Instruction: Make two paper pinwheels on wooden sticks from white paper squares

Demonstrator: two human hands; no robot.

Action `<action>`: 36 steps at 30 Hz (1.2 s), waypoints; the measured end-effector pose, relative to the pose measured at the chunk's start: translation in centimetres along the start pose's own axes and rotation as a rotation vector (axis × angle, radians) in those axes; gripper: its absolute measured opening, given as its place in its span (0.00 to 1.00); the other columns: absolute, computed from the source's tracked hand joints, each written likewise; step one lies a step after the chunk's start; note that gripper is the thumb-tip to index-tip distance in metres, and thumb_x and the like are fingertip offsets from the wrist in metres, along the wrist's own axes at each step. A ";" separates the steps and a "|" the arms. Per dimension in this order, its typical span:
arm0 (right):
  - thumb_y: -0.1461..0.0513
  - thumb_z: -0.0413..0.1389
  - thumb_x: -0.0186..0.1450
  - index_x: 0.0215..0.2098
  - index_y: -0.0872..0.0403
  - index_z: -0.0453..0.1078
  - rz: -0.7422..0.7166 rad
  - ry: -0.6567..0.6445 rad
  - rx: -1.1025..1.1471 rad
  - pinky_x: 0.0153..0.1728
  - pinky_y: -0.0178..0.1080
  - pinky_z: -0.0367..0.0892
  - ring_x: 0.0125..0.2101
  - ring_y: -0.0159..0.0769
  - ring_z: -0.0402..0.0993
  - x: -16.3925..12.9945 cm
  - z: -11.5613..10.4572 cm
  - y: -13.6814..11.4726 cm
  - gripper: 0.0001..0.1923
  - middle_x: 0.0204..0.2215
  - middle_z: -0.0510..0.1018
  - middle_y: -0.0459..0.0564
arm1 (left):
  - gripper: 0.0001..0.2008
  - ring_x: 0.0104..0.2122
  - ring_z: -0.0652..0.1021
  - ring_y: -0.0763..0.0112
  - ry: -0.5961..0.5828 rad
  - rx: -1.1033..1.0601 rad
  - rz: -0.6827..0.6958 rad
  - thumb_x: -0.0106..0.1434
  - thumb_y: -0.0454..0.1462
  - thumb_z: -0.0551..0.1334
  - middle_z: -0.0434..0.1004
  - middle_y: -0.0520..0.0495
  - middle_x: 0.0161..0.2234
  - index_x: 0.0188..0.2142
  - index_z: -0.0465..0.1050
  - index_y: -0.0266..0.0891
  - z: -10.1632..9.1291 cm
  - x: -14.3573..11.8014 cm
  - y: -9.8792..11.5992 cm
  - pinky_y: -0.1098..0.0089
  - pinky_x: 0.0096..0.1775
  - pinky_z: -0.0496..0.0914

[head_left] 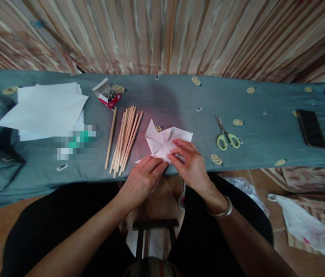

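Folded paper (166, 147) lies just R of wooden sticks (127, 138). L hand (142, 179) has fingers bunched at its near edge, R hand (192, 166) slightly spread on it; can't tell if either's pinching. Scissors (225, 133) well R of sticks, red box (110, 102) just behind, paper stack (48, 109) L.

The white paper pinwheel (166, 145) lies near the front edge of the desk (266, 142), well apart from the back edge. It is partly formed: creases run in toward its middle, and pointed flaps splay outward. One flap stands up with its tip toward the back edge, a broader one spreads toward the desk's right end, and a thin corner pokes out leftward. Its nearest part is hidden.
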State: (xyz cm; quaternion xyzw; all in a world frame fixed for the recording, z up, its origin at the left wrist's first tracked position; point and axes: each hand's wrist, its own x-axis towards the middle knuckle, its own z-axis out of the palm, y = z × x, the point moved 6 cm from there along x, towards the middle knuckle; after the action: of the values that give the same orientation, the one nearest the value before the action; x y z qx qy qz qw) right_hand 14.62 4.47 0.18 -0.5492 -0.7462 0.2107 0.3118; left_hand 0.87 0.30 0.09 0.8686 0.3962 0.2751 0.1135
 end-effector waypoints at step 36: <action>0.63 0.53 0.67 0.39 0.53 0.75 -0.095 -0.003 -0.121 0.53 0.48 0.68 0.49 0.44 0.71 -0.4 0.3 -0.9 0.08 0.47 0.77 0.55 | 0.11 0.39 0.74 0.67 0.013 -0.052 -0.074 0.70 0.34 0.52 0.72 0.43 0.38 0.47 0.70 0.34 0.1 0.4 -0.3 0.67 0.40 0.74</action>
State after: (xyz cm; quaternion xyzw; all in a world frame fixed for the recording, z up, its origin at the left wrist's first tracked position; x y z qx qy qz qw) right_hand 13.93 3.83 0.45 -0.5305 -0.7833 0.1510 0.2868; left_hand 0.97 0.84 0.03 0.8483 0.4216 0.2865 0.1435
